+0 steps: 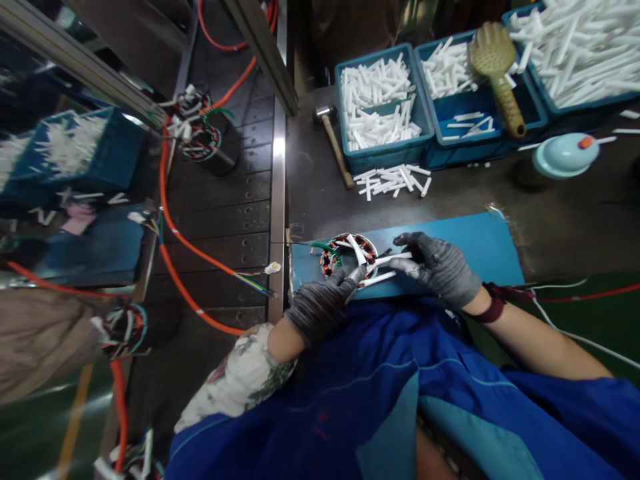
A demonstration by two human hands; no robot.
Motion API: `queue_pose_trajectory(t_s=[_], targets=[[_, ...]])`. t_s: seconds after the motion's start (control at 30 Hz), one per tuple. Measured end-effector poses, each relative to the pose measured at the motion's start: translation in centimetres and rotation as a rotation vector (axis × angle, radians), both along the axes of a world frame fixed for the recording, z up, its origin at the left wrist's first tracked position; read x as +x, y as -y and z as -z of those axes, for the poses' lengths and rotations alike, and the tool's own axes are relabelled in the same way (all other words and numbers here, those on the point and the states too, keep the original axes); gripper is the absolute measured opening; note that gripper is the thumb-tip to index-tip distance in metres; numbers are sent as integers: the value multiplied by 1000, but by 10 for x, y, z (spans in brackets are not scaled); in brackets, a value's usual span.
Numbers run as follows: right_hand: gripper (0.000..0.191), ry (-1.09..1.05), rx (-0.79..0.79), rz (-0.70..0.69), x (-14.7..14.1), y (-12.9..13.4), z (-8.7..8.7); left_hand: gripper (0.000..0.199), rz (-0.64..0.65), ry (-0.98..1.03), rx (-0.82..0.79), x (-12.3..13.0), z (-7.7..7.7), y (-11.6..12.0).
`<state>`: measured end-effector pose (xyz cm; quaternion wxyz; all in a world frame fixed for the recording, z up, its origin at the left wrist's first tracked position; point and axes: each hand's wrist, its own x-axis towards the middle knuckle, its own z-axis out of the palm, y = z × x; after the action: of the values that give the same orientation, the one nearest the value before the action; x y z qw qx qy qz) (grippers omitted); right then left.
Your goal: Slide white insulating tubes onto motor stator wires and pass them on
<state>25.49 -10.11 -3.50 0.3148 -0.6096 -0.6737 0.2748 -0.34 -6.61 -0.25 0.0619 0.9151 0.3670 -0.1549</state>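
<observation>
A round motor stator (374, 248) with copper windings, green wires and white sleeves stands on a blue board. At its near left rim, my left hand (325, 303), in a grey glove, has its fingers closed on the edge, fingertips beside the sleeves. My right hand (440, 267), also gloved, is just right of the stator. Between its thumb and fingers is a thin white sleeve (385, 259), which reaches left to the stator rim near my left fingertips. Another white sleeve (377, 279) sticks out below it. The near part of the stator is hidden by my left hand.
Blue bins (380, 155) of white sleeves line the back, with a loose sleeve pile (393, 179) in front. A hammer (337, 150), a yellowish brush-like tool (500, 73) and a light-blue lidded cup (565, 157) lie around. Left, a slatted conveyor (245, 200) carries stators and orange cables (167, 200).
</observation>
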Motion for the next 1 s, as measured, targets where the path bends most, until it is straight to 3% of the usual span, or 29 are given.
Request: queue_pose_trajectory(t_s=[0.13,0.2,0.33,0.4,0.47,0.57,0.63,0.8,0.93,1.0], targets=[[40,15,11,-226,1,-15,-13,60,35,-37,-28,6,-4,-1],[37,137,-18,-279,-9,-23,-15,61,39,-40,-32,8,-4,-2],[33,325,-70,-240,-25,-23,-18,50,26,-12,17,3,-4,3],[36,233,-72,-191,-18,-16,-16,45,7,64,93,-3,-4,6],[46,59,-58,-46,-1,-8,-10,56,-10,156,169,-7,-3,7],[56,-130,-25,274,29,4,10,61,-5,196,160,-4,2,1],[55,-86,-16,365,41,10,31,53,26,152,57,6,8,-7],[53,177,112,314,39,17,90,61,58,235,-109,19,24,-18],[55,219,226,316,36,20,110,52,-110,423,-158,1,26,-11],[54,211,246,307,38,21,112,46,-272,529,-249,-20,21,-4]])
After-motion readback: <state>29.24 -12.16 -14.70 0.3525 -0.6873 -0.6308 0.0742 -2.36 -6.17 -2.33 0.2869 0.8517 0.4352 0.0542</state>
